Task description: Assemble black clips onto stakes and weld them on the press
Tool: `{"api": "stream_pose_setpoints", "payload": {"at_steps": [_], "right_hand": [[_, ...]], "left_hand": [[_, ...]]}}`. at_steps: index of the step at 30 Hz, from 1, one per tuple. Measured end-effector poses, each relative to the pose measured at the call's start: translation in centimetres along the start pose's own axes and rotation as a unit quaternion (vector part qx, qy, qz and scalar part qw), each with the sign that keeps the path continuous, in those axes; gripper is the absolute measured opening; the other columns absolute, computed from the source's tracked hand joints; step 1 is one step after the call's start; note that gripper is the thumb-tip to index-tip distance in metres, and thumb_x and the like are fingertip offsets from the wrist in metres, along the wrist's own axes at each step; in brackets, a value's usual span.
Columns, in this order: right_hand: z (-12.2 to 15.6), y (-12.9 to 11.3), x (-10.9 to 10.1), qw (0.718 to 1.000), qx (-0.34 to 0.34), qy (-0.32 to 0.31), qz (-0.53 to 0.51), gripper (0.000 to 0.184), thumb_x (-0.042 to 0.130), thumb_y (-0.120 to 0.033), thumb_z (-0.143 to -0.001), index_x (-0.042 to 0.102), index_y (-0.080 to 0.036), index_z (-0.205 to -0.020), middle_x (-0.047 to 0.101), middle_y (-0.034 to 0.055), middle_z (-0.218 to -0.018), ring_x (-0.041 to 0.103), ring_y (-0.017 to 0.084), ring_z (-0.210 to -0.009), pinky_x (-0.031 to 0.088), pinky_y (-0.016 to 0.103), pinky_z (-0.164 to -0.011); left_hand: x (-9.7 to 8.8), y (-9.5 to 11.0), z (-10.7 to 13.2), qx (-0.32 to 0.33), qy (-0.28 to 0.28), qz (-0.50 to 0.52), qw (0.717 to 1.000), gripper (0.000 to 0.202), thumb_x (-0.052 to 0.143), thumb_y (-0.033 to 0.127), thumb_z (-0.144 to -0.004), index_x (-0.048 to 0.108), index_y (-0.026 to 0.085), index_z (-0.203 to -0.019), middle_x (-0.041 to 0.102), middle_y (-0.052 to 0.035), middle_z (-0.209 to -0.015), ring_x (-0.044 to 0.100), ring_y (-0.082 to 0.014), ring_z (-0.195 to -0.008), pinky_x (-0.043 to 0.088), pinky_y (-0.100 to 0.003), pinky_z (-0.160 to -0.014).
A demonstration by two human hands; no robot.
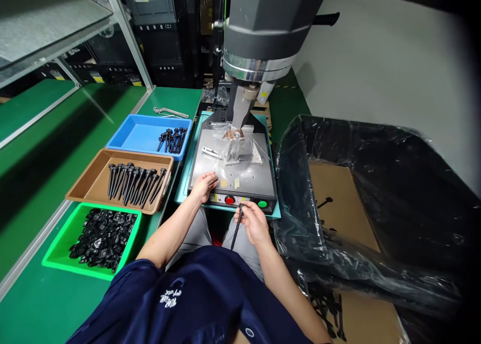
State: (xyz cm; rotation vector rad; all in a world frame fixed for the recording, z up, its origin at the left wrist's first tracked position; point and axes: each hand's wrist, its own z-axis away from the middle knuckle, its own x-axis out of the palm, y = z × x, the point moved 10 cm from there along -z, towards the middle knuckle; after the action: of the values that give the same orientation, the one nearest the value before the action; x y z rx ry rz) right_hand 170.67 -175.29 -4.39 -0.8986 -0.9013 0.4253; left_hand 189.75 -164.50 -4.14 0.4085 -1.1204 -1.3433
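Note:
My right hand (254, 223) pinches a black plastic spike (236, 230) near its thicker top end, in front of the press's control panel. The ribbed shaft of the spike slants down over my lap. My left hand (205, 186) rests at the left front edge of the grey metal base plate (255, 178), its fingers loosely bent and nothing visible in them. Behind both hands, a clear plastic-covered fixture (235, 148) sits on the plate under the press's metal horn (241, 111). A red button (229, 200) and a green button (262, 204) are on the front panel.
Left, on the green table, stand a blue tray (130, 136) and a brown tray (90, 171) with black spikes, and a green bin (56, 248) of small black parts. A wrench (171, 112) lies behind. A plastic-lined box (296, 183) holding black pieces is on the right.

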Motion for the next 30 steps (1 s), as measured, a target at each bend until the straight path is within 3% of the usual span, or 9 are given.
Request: {"api": "stream_pose_setpoints", "payload": {"at_steps": [5, 10, 15, 17, 19, 21, 23, 27, 30], "right_hand": [[0.2, 0.2, 0.6, 0.999, 0.016, -0.031, 0.038, 0.041, 0.08, -0.046, -0.07, 0.064, -0.019, -0.097, 0.069, 0.0023, -0.077, 0.064, 0.016, -0.063, 0.053, 0.03, -0.059], [-0.3, 1.7, 2.7, 0.991, 0.047, -0.091, 0.082, 0.042, 0.077, -0.044, -0.073, 0.063, -0.018, -0.103, 0.068, 0.0013, -0.076, 0.064, 0.014, -0.062, 0.052, 0.028, -0.057], [-1.5, 5.0, 9.2, 0.97, 0.065, -0.199, 0.122, 0.051, 0.068, -0.032, -0.077, 0.056, -0.02, -0.125, 0.064, -0.0037, -0.071, 0.058, 0.011, -0.05, 0.047, 0.025, -0.047], [-2.8, 4.8, 12.4, 0.962, 0.013, -0.228, 0.147, 0.046, 0.065, -0.028, -0.078, 0.057, -0.02, -0.123, 0.062, -0.0044, -0.067, 0.054, 0.012, -0.047, 0.046, 0.026, -0.046], [-4.6, 3.2, 14.3, 0.96, -0.077, -0.197, 0.183, 0.035, 0.064, -0.025, -0.078, 0.063, -0.021, -0.113, 0.063, -0.0025, -0.067, 0.056, 0.015, -0.054, 0.05, 0.03, -0.052], [-6.5, 1.0, 14.2, 0.962, -0.152, -0.112, 0.197, 0.025, 0.065, -0.027, -0.078, 0.066, -0.022, -0.103, 0.066, 0.0002, -0.072, 0.061, 0.019, -0.068, 0.054, 0.034, -0.065], [-7.8, -0.5, 13.2, 0.964, -0.18, -0.043, 0.191, 0.025, 0.065, -0.032, -0.078, 0.065, -0.022, -0.101, 0.066, 0.0013, -0.077, 0.062, 0.02, -0.072, 0.055, 0.035, -0.068], [-9.3, -1.8, 10.3, 0.974, -0.136, 0.017, 0.179, 0.038, 0.057, -0.042, -0.083, 0.059, -0.02, -0.114, 0.059, -0.0022, -0.068, 0.054, 0.015, -0.05, 0.049, 0.028, -0.046], [-9.2, -4.4, 7.9, 0.973, -0.148, 0.072, 0.163, 0.053, 0.057, -0.042, -0.083, 0.051, -0.021, -0.132, 0.059, -0.0021, -0.075, 0.051, 0.011, -0.047, 0.045, 0.023, -0.042]], "left_hand": [[-0.6, 2.1, -0.4, 0.075, 0.017, -0.037, 0.996, 0.03, 0.082, 0.024, -0.065, 0.071, 0.017, -0.092, 0.072, -0.0097, -0.11, 0.065, -0.0197, -0.105, 0.047, -0.034, -0.096], [0.0, 6.1, 2.5, 0.229, -0.007, -0.089, 0.969, 0.034, 0.081, 0.031, -0.067, 0.072, 0.015, -0.095, 0.074, -0.0107, -0.106, 0.067, -0.0217, -0.106, 0.045, -0.039, -0.103], [2.7, 6.6, 6.0, 0.229, -0.095, -0.065, 0.966, 0.046, 0.078, 0.036, -0.075, 0.065, 0.019, -0.116, 0.062, -0.0138, -0.133, 0.071, -0.0226, -0.101, 0.052, -0.042, -0.096], [3.6, 6.7, 7.0, 0.229, -0.113, -0.059, 0.965, 0.048, 0.076, 0.037, -0.077, 0.064, 0.019, -0.12, 0.056, -0.0148, -0.14, 0.071, -0.0236, -0.101, 0.055, -0.041, -0.093], [4.1, 6.7, 7.5, 0.23, -0.12, -0.058, 0.964, 0.051, 0.076, 0.037, -0.078, 0.063, 0.018, -0.124, 0.056, -0.0162, -0.14, 0.071, -0.0241, -0.102, 0.056, -0.04, -0.092], [4.3, 6.9, 7.8, 0.235, -0.122, -0.067, 0.962, 0.058, 0.076, 0.038, -0.078, 0.06, 0.018, -0.13, 0.058, -0.0171, -0.138, 0.071, -0.0243, -0.102, 0.057, -0.038, -0.09], [4.3, 7.4, 8.1, 0.257, -0.122, -0.093, 0.954, 0.063, 0.076, 0.041, -0.078, 0.058, 0.02, -0.135, 0.056, -0.0169, -0.14, 0.07, -0.0241, -0.103, 0.057, -0.036, -0.089], [4.3, 9.2, 9.3, 0.362, -0.113, -0.18, 0.908, 0.058, 0.072, 0.043, -0.082, 0.059, 0.023, -0.135, 0.048, -0.015, -0.149, 0.068, -0.0209, -0.101, 0.055, -0.037, -0.092], [4.5, 10.1, 10.3, 0.428, -0.097, -0.241, 0.866, 0.053, 0.069, 0.04, -0.085, 0.06, 0.025, -0.134, 0.048, -0.0137, -0.149, 0.063, -0.022, -0.109, 0.053, -0.037, -0.093]]}}
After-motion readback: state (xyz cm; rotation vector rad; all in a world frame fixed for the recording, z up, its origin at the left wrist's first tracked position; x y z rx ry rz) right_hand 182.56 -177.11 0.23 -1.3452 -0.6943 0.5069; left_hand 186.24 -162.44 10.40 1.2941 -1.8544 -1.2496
